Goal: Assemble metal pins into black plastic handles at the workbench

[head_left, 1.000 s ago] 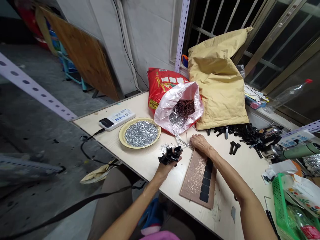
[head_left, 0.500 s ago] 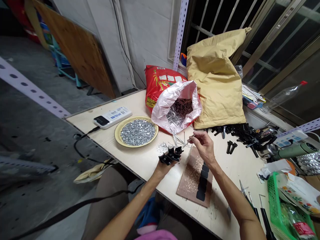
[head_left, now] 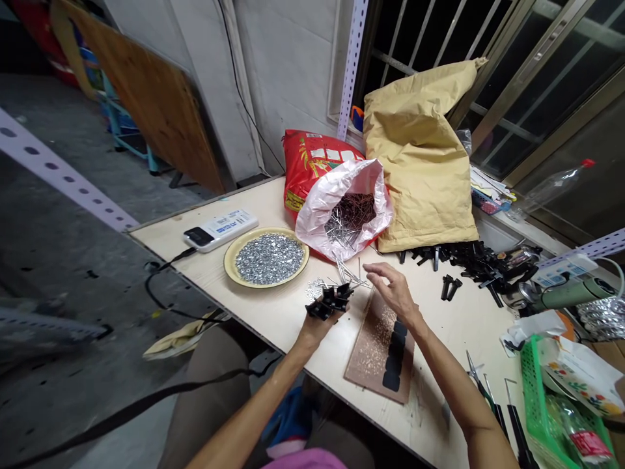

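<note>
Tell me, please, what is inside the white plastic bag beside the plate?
The white bag holds a heap of long thin pins, reddish-brown at the back and silvery at the front. The bag's folded rim and the heap itself hide whatever lies deeper down.

"What's up by the window?"
"A tan paper sack (head_left: 420, 163) beside a red sack (head_left: 312, 163), and a plastic bottle (head_left: 551, 189) lying further right."
"And elsewhere?"
"A wooden board (head_left: 146, 111) tilted at left, a green basket (head_left: 537, 410) at lower right."
</note>
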`<state>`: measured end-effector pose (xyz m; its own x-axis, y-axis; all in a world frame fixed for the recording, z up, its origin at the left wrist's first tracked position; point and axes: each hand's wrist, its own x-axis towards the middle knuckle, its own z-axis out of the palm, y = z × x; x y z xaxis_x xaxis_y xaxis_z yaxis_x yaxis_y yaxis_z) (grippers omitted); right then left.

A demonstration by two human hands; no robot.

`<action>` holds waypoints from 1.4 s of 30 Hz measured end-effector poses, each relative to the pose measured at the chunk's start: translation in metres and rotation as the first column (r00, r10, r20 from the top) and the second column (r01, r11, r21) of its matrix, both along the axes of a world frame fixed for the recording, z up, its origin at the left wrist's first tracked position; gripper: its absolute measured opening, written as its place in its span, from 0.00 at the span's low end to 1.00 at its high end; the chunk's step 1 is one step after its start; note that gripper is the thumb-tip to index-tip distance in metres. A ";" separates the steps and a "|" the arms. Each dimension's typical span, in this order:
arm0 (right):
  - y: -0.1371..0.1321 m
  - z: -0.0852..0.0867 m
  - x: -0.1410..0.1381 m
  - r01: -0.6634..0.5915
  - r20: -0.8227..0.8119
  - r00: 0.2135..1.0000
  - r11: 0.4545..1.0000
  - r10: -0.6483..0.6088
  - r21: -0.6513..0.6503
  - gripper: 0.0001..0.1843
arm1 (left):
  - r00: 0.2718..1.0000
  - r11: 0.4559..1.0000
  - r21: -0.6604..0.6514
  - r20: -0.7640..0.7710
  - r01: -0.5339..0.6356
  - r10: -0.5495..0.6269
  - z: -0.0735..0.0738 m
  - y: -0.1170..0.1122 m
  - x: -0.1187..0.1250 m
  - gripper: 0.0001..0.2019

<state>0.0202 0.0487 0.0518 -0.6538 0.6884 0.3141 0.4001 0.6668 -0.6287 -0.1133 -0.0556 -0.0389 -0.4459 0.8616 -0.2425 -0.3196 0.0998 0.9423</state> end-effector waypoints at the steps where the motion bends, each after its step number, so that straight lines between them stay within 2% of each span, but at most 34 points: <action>1: 0.006 -0.002 0.001 0.032 0.112 0.993 0.996 -0.041 0.077 0.10 | 1.000 1.000 -0.004 0.006 -0.007 0.007 0.003 -0.003 0.000 0.15; 3: 0.013 -0.011 -0.001 0.025 0.406 0.908 0.981 -0.103 0.193 0.10 | 1.000 1.000 0.014 0.006 -0.005 0.005 0.007 -0.008 0.000 0.16; 5: 0.016 -0.023 -0.007 -0.085 0.657 0.748 0.967 -0.097 0.239 0.10 | 0.999 0.999 0.049 -0.034 -0.013 0.015 0.010 -0.010 -0.001 0.16; 6: 0.015 -0.029 -0.012 -0.147 0.728 0.680 0.958 -0.083 0.246 0.10 | 0.998 0.998 0.058 -0.059 -0.010 0.014 0.009 -0.010 -0.002 0.15; 8: 0.014 -0.039 -0.020 -0.219 0.782 0.618 0.939 -0.079 0.267 0.11 | 0.997 0.998 0.063 -0.081 0.002 0.003 0.006 -0.007 -0.003 0.14; 11: 0.017 -0.042 -0.024 -0.230 0.779 0.620 0.929 -0.089 0.289 0.12 | 1.000 0.997 0.072 -0.012 0.004 -0.003 -0.002 0.000 -0.004 0.15; 13: 0.021 -0.035 -0.020 -0.202 0.755 0.646 0.927 -0.117 0.316 0.12 | 1.000 0.997 0.082 0.025 -0.012 0.010 -0.006 0.004 -0.005 0.14; 14: 0.023 -0.029 -0.015 -0.163 0.711 0.690 0.926 -0.140 0.341 0.11 | 0.999 0.996 0.085 0.028 -0.019 0.017 -0.008 0.006 -0.005 0.13; 16: 0.024 -0.013 -0.004 -0.078 0.539 0.829 0.923 -0.151 0.378 0.10 | 0.999 0.995 0.095 0.005 -0.034 0.033 -0.008 0.008 -0.007 0.09; 18: 0.019 0.003 0.006 -0.068 0.315 0.947 0.921 -0.061 0.383 0.10 | 0.999 0.993 0.111 -0.022 -0.046 0.049 -0.006 0.009 -0.009 0.08; 19: 0.016 0.011 0.009 -0.103 0.234 0.972 0.916 0.010 0.388 0.10 | 0.997 0.991 0.123 -0.058 -0.046 0.054 -0.004 0.008 -0.010 0.08; 22: 0.002 0.029 0.012 -0.222 0.203 0.969 0.865 0.143 0.450 0.12 | 0.960 0.985 0.174 -0.274 -0.012 0.060 0.002 0.006 -0.011 0.10; 24: -0.007 0.036 0.009 -0.280 0.284 0.947 0.820 0.151 0.499 0.13 | 0.900 0.981 0.190 -0.431 0.029 0.057 0.007 0.005 -0.011 0.11; 26: -0.016 0.041 0.005 -0.333 0.383 0.915 0.781 0.131 0.528 0.13 | 0.851 0.982 0.181 -0.522 0.057 0.047 0.010 0.005 -0.011 0.12; 29: -0.025 0.049 0.000 -0.427 0.513 0.846 0.764 0.147 0.484 0.13 | 0.817 0.983 0.165 -0.577 0.086 0.025 0.014 0.006 -0.009 0.10; 32: -0.018 0.055 -0.002 -0.498 0.477 0.819 0.807 0.318 0.318 0.07 | 0.872 0.983 0.155 -0.489 0.098 -0.010 0.016 0.007 -0.006 0.08; 34: -0.003 0.055 -0.004 -0.425 0.360 0.869 0.884 0.338 0.194 0.10 | 0.949 0.989 0.130 -0.316 0.068 -0.023 0.018 0.007 -0.004 0.09; 35: 0.007 0.052 -0.006 -0.325 0.325 0.907 0.935 0.267 0.140 0.13 | 0.974 0.993 0.111 -0.225 0.047 -0.022 0.018 0.007 -0.003 0.10; 36: 0.017 0.047 -0.008 -0.178 0.340 0.930 0.980 0.139 0.086 0.12 | 0.988 0.996 0.090 -0.154 0.026 -0.012 0.019 0.007 -0.003 0.12; 37: 0.026 0.041 -0.012 -0.004 0.397 0.918 0.999 -0.014 0.044 0.11 | 0.995 0.997 0.071 -0.103 0.007 0.000 0.019 0.006 -0.002 0.12; 39: 0.040 0.023 -0.023 0.280 0.556 0.796 0.960 -0.239 0.010 0.12 | 0.998 0.999 0.048 -0.053 -0.015 0.017 0.019 0.004 -0.001 0.13; 41: 0.047 0.002 -0.037 0.408 0.661 0.684 0.913 -0.309 0.005 0.14 | 0.999 0.999 0.030 -0.017 -0.033 0.033 0.021 0.003 -0.001 0.15; 42: 0.048 -0.007 -0.044 0.427 0.679 0.662 0.904 -0.317 0.005 0.14 | 0.999 0.999 0.017 0.003 -0.043 0.043 0.022 0.002 0.000 0.15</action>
<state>-0.0241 0.0966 0.0447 -0.3320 0.9196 -0.2101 0.9370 0.2958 -0.1860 -0.1135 -0.0531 -0.0165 -0.4823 0.8456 -0.2289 -0.3253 0.0698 0.9430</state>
